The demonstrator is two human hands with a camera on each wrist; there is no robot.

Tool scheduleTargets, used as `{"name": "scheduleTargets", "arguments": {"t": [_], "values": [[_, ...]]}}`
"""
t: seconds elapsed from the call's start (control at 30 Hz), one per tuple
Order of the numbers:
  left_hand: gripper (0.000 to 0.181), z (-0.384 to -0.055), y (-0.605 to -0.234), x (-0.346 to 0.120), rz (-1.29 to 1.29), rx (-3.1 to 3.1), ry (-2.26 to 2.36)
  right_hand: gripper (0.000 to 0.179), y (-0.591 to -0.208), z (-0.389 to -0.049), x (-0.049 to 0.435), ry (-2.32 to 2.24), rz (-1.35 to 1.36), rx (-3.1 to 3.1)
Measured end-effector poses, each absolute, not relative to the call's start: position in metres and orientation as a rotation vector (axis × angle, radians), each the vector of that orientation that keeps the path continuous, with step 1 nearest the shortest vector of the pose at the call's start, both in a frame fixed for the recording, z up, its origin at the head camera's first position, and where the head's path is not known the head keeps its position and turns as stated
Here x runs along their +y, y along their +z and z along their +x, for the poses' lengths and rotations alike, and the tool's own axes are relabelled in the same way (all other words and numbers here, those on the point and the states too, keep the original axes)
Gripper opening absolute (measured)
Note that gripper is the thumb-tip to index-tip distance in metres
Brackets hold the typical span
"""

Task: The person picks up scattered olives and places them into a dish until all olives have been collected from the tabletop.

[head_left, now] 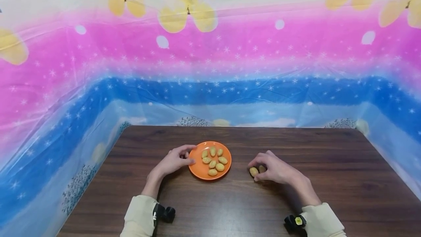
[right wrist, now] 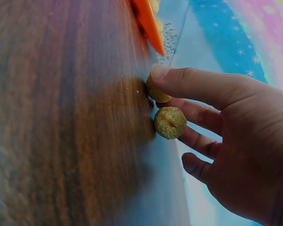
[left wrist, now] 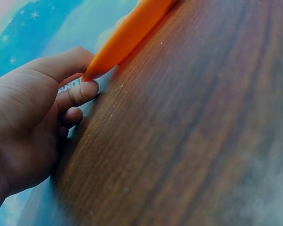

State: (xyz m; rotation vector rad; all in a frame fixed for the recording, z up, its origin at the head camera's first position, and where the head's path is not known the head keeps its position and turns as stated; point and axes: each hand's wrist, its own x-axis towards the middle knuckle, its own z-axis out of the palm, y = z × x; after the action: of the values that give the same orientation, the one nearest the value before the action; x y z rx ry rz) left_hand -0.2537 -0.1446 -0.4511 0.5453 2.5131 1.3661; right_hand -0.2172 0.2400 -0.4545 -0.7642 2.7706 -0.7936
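Note:
An orange plate (head_left: 194,169) carries several small yellow-brown oval pieces (head_left: 219,166) with rough skin; their exact kind does not show. My left hand (head_left: 175,161) pinches the plate's left rim between thumb and fingers, as the left wrist view also shows at the orange edge (left wrist: 127,40). To the right of the plate, my right hand (head_left: 274,167) holds one such oval piece (right wrist: 156,90) between thumb and fingers, low at the tabletop. A second oval piece (right wrist: 170,123) with a wrinkled end sits right beside it, under the palm side of the fingers.
Both hands are over a dark brown wooden table (head_left: 223,207). A patterned pink and blue cloth (head_left: 230,65) hangs behind it and along both sides. Black devices are strapped at the left cuff (head_left: 141,207) and the right cuff (head_left: 322,218).

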Motion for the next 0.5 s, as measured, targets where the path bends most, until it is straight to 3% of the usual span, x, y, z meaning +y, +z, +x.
{"name": "scheduleTargets", "arguments": {"t": [0.5], "values": [[0.053,-0.272,-0.477,-0.152,0.575,2.537,1.351,0.035,-0.453,-0.218,0.233,-0.774,-0.771,2.821]]}}
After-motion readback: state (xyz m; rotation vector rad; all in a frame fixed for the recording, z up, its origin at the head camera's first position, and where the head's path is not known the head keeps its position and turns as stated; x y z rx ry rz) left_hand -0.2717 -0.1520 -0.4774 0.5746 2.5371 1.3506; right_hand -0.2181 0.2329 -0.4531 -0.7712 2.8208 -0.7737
